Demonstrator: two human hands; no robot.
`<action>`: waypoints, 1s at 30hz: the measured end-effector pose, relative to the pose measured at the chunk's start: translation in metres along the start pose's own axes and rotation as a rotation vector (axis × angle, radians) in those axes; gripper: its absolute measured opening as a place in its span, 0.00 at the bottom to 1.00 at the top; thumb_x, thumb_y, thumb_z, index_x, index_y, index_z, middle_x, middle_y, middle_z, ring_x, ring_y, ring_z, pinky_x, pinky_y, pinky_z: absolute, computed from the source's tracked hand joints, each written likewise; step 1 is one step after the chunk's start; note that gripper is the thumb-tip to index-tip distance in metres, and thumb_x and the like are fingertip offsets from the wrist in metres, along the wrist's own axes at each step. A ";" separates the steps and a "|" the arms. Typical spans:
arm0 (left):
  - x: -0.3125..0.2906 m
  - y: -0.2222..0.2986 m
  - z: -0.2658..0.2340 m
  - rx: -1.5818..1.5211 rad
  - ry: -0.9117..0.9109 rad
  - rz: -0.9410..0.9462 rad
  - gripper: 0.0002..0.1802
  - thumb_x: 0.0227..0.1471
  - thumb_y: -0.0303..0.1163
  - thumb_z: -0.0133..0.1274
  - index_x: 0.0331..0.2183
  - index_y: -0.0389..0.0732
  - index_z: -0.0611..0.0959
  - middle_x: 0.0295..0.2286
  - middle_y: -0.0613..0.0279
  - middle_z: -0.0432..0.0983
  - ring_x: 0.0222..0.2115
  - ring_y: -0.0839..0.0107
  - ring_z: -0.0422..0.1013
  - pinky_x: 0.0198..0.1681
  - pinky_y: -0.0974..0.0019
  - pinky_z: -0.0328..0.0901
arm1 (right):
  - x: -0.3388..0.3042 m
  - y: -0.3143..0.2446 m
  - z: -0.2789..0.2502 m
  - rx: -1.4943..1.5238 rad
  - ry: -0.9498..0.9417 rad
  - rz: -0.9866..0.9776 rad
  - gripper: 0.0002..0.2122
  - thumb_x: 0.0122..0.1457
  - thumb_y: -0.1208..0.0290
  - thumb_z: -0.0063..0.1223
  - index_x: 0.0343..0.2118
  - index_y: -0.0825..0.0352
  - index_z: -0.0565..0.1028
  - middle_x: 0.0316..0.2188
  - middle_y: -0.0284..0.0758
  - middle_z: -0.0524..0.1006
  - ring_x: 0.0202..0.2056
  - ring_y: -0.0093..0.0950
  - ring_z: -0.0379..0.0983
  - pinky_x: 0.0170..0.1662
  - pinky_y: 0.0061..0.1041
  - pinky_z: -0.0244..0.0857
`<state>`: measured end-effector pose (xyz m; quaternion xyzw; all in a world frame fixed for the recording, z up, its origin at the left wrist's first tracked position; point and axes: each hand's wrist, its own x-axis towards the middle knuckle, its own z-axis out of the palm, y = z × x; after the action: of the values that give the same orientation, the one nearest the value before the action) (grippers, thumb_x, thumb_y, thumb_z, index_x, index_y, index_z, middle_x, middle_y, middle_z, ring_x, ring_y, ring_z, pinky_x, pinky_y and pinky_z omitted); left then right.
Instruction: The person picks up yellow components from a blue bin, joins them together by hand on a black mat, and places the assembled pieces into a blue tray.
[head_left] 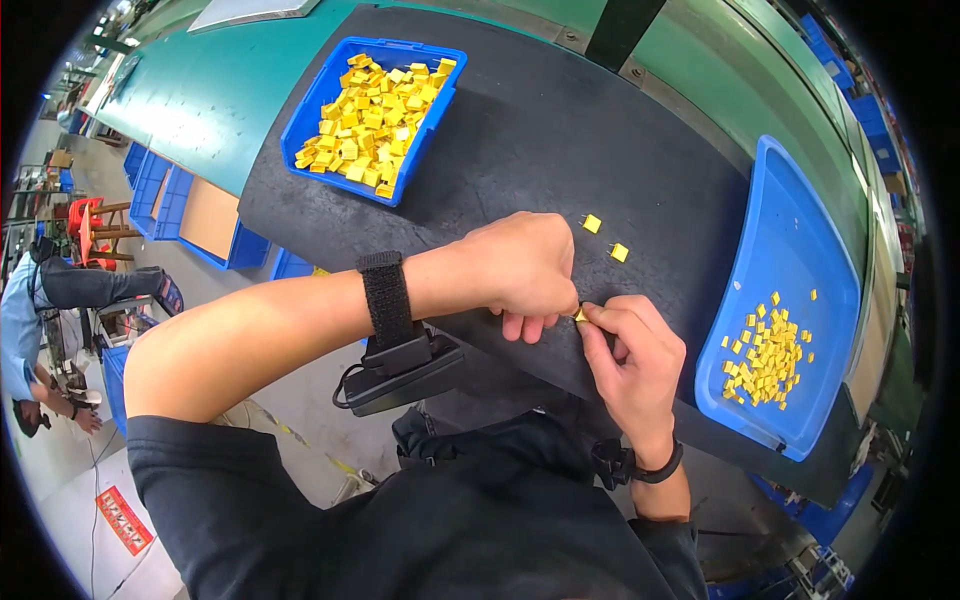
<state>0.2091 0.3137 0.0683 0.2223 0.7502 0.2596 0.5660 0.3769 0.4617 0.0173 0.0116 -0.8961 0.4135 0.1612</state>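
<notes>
Over the black-topped table (560,130), the right hand (640,352) pinches a small yellow piece (580,314) beside the curled left hand (525,262), whose grip I cannot tell, apparently mid-handling, so the next move likely calls for steady fingertips.

From your right hand (640,352), you can pass over bare black mat (692,205) at 1 o'clock; two yellow pieces (593,224) sit near 12; your left hand (525,265) blocks 10, blue bin (428,140) beyond; the blue tray (790,240) blocks 2 to 3.
</notes>
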 end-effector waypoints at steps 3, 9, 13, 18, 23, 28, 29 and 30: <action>-0.001 0.001 0.001 0.002 0.009 0.001 0.15 0.57 0.31 0.59 0.23 0.30 0.86 0.18 0.54 0.83 0.15 0.71 0.78 0.23 0.65 0.73 | 0.000 0.000 0.000 -0.005 0.002 -0.003 0.09 0.54 0.86 0.70 0.38 0.72 0.84 0.33 0.33 0.81 0.20 0.17 0.63 0.24 0.20 0.57; -0.003 0.000 0.003 0.009 0.055 0.004 0.15 0.56 0.31 0.60 0.22 0.30 0.86 0.18 0.54 0.84 0.16 0.70 0.79 0.24 0.65 0.74 | 0.000 0.000 -0.001 -0.010 -0.007 0.003 0.09 0.54 0.87 0.69 0.38 0.72 0.84 0.33 0.33 0.80 0.20 0.17 0.63 0.24 0.20 0.57; -0.004 0.000 0.003 0.045 0.057 -0.009 0.11 0.52 0.27 0.55 0.20 0.38 0.87 0.20 0.60 0.86 0.20 0.71 0.83 0.27 0.67 0.75 | 0.000 0.000 -0.001 -0.006 -0.015 0.008 0.09 0.55 0.87 0.69 0.38 0.72 0.84 0.33 0.32 0.80 0.21 0.17 0.62 0.24 0.20 0.56; -0.004 0.000 0.006 -0.013 0.080 -0.017 0.15 0.55 0.30 0.60 0.21 0.30 0.86 0.18 0.54 0.84 0.16 0.70 0.80 0.25 0.64 0.74 | 0.001 0.000 -0.002 0.005 -0.017 0.011 0.09 0.55 0.86 0.69 0.38 0.72 0.85 0.32 0.32 0.80 0.21 0.16 0.62 0.24 0.19 0.56; -0.006 0.001 0.006 0.022 0.087 -0.034 0.12 0.52 0.27 0.56 0.20 0.39 0.87 0.19 0.62 0.86 0.20 0.73 0.83 0.29 0.67 0.76 | 0.001 -0.001 -0.002 0.001 -0.025 0.017 0.09 0.55 0.86 0.69 0.38 0.72 0.85 0.32 0.32 0.80 0.21 0.16 0.62 0.25 0.19 0.56; -0.008 0.003 0.008 0.036 0.114 -0.041 0.12 0.53 0.28 0.56 0.20 0.40 0.87 0.19 0.62 0.86 0.20 0.73 0.83 0.29 0.67 0.76 | 0.001 -0.001 0.000 -0.002 -0.025 0.013 0.08 0.55 0.86 0.69 0.38 0.72 0.85 0.32 0.32 0.80 0.21 0.16 0.62 0.25 0.19 0.56; -0.009 0.003 0.008 0.044 0.121 -0.041 0.12 0.53 0.28 0.56 0.20 0.40 0.87 0.19 0.62 0.85 0.20 0.73 0.83 0.29 0.67 0.76 | 0.001 -0.002 0.000 -0.002 -0.022 0.015 0.08 0.55 0.86 0.69 0.38 0.72 0.85 0.32 0.32 0.79 0.21 0.16 0.62 0.25 0.19 0.55; -0.010 0.003 0.009 0.041 0.123 -0.037 0.12 0.53 0.28 0.56 0.20 0.40 0.87 0.19 0.62 0.85 0.20 0.73 0.83 0.29 0.67 0.76 | 0.001 -0.002 0.000 -0.002 -0.018 0.017 0.08 0.55 0.86 0.69 0.38 0.72 0.84 0.32 0.32 0.79 0.21 0.16 0.62 0.25 0.19 0.55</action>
<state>0.2200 0.3110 0.0752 0.2036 0.7927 0.2470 0.5189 0.3765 0.4604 0.0191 0.0073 -0.8980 0.4136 0.1498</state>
